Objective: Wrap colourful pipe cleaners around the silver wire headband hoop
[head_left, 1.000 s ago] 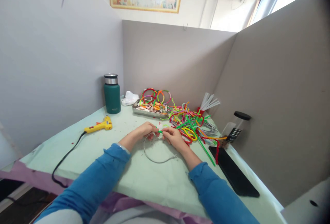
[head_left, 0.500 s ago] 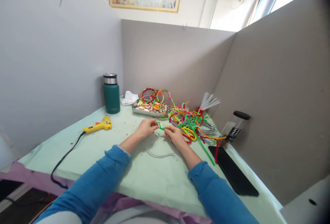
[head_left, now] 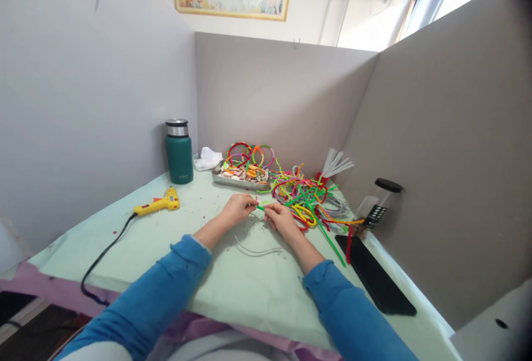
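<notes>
Between my two hands runs a short green pipe cleaner [head_left: 260, 207], held just above the table. My left hand [head_left: 239, 210] pinches its left end with thumb and forefinger. On the other end, my right hand [head_left: 281, 219] is closed, its fingertips close to the left ones. A small reddish bit shows by the left fingertips, too small to name. Below the hands a thin grey cord [head_left: 257, 252] lies in a curve on the cloth. Beyond my right hand spreads a tangled heap of coloured pipe cleaners [head_left: 301, 189].
A metal tray [head_left: 241, 183] of small flat pieces stands at the back, with coloured rings [head_left: 240, 143] on it. Leftward are a green bottle [head_left: 179, 158] and a yellow glue gun [head_left: 160, 203] with its cord. To the right lie a black slab [head_left: 378, 278] and a tilted clear jar [head_left: 380, 206].
The green pipe cleaner's raised, bent part by my left fingers no longer shows; the visible stretch is now short and straight. Both hands stay in nearly the same place.
</notes>
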Demonstrator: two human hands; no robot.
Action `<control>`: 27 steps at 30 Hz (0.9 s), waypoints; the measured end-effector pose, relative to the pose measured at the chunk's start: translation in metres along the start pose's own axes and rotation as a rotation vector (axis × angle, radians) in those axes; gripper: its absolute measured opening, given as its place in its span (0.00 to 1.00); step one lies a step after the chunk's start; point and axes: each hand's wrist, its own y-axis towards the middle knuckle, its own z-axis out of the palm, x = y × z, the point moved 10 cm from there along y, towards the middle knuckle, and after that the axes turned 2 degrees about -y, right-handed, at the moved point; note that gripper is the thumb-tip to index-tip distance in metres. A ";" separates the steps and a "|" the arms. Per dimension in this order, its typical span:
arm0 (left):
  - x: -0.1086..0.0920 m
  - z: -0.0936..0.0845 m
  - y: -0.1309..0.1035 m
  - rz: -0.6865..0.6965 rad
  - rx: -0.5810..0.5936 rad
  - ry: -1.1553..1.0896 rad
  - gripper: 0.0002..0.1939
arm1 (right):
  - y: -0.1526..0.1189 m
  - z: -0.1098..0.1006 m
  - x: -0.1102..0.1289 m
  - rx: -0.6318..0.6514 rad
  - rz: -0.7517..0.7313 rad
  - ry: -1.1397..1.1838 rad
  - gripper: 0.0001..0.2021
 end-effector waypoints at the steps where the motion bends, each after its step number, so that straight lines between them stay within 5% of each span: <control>1: 0.001 0.001 0.000 -0.003 0.008 0.006 0.11 | 0.000 0.000 0.000 0.004 -0.006 -0.005 0.11; 14: 0.009 0.009 -0.004 -0.183 0.151 -0.092 0.13 | 0.000 0.003 0.000 0.042 -0.063 -0.043 0.11; 20: 0.022 0.029 -0.015 -0.415 0.260 -0.499 0.14 | -0.002 0.002 0.002 0.047 -0.059 -0.040 0.11; 27: 0.016 0.045 -0.024 -0.483 0.363 -0.882 0.19 | -0.002 0.004 0.002 0.072 -0.077 -0.038 0.11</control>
